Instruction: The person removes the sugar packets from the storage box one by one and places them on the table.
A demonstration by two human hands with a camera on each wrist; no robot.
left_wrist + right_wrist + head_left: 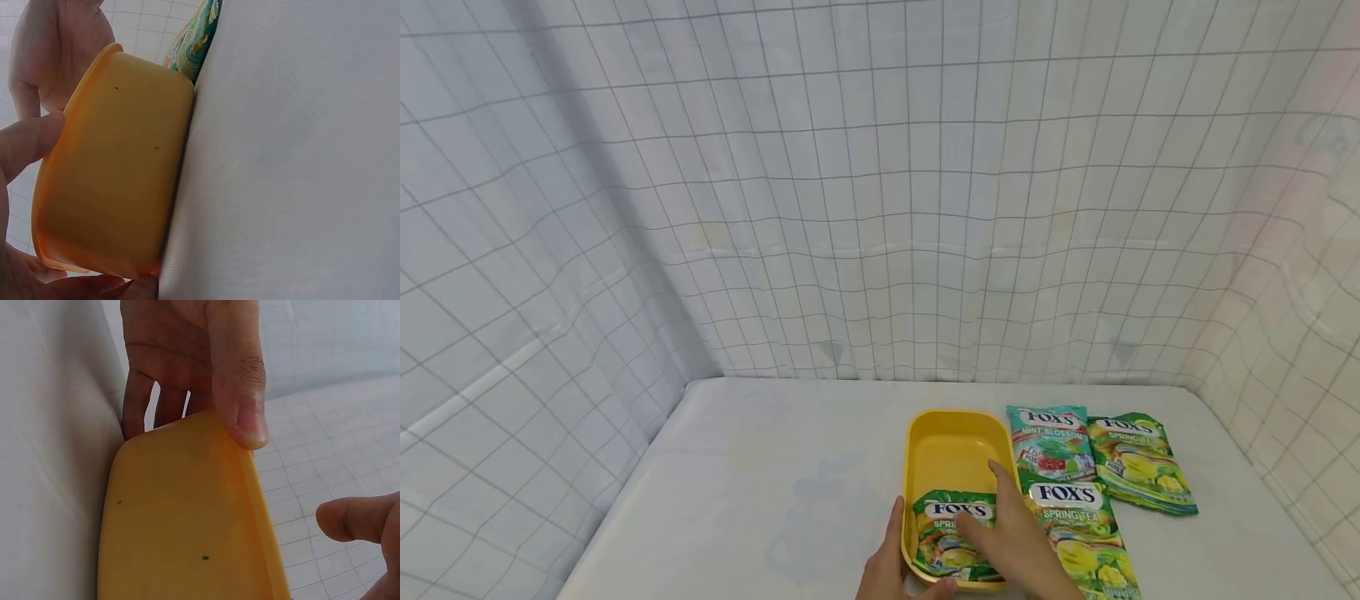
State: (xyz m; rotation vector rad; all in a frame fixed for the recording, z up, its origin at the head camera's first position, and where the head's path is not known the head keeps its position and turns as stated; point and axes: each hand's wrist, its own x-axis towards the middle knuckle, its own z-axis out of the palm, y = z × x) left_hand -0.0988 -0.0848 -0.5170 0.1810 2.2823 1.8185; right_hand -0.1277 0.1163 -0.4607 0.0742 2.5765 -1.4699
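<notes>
A yellow plastic tub (949,462) stands on the white-covered table, with a green Fox's Spring Tea candy bag (936,542) lying in its near half. My left hand (883,575) grips the tub's near left corner. In the right wrist view, the left thumb (244,415) lies on the rim and the other fingers go along the outer wall. My right hand (1021,546) is over the tub's right side, its thumb and index finger spread above the bag. Whether it touches the bag is unclear. The right thumb (350,519) shows apart from the rim in the right wrist view.
Right of the tub lie a teal Mint Blossom bag (1051,442), a Spring Tea bag (1142,462) at the far right, and another Spring Tea bag (1082,542) nearer, partly behind the right arm. White gridded cloth walls (880,250) enclose the table (737,500) at the back and sides.
</notes>
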